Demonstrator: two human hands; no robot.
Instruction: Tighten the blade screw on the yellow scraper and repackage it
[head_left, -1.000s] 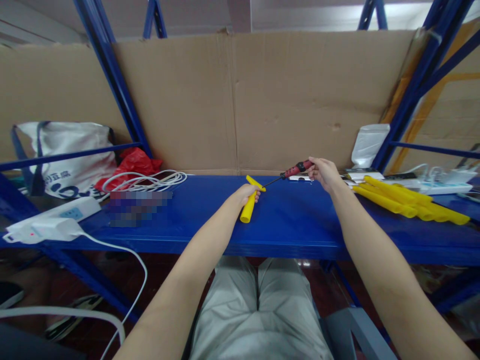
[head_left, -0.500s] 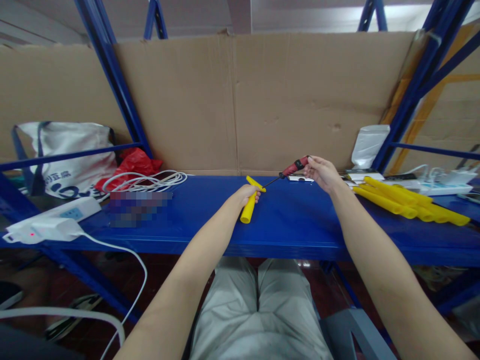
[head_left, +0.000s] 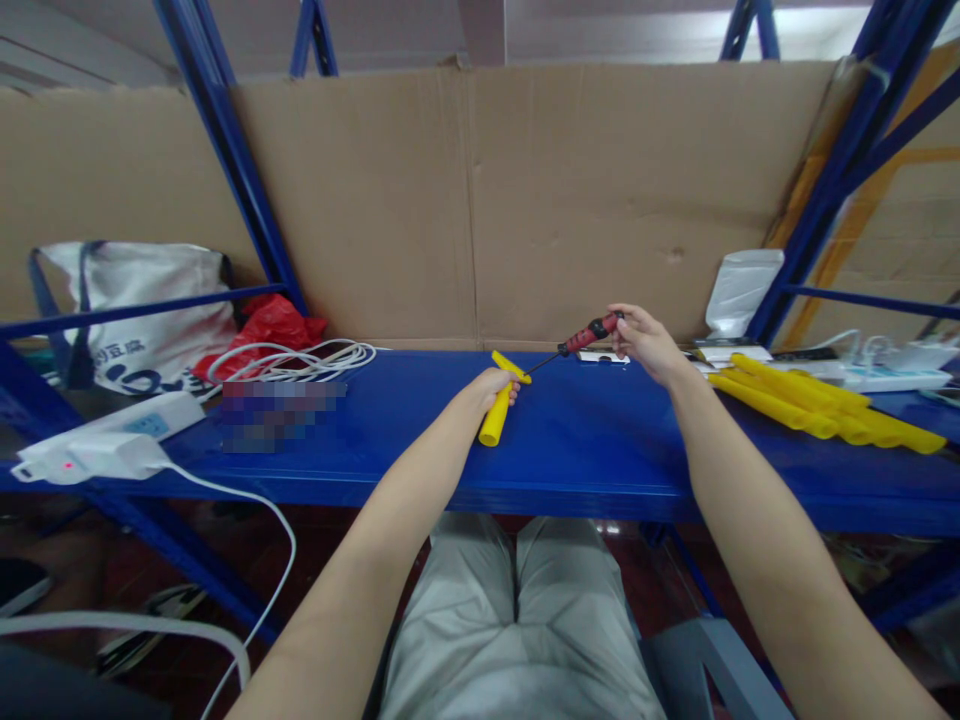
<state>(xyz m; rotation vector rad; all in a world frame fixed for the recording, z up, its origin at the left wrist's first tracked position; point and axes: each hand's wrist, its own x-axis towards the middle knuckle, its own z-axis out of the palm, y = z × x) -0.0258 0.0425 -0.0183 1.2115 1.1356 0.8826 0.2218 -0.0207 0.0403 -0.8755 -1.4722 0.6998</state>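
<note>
My left hand [head_left: 496, 385] is closed around a yellow T-shaped plastic piece [head_left: 492, 430], whose round handle end points toward me above the blue table. Its short crossbar sticks out past my fingers. In my right hand [head_left: 646, 342], the fingertips grip the rear end of a screwdriver [head_left: 586, 336] with a red and black handle. The dark shaft slants down and left, and its tip meets the crossbar near my left fingers. Whether a screw sits at the tip is too small to tell.
Several yellow tubular pieces [head_left: 817, 398] lie in a pile at the right. On the left are a white power strip [head_left: 112, 440], coiled white cable [head_left: 322, 362], a red plastic bag [head_left: 274, 325] and a cloth bag [head_left: 150, 310]. Cardboard [head_left: 562, 200] stands behind the table.
My right fingers have shifted and loosened slightly around the end of the screwdriver handle, and the handle looks rotated. The left hand and yellow piece stay almost in place.
</note>
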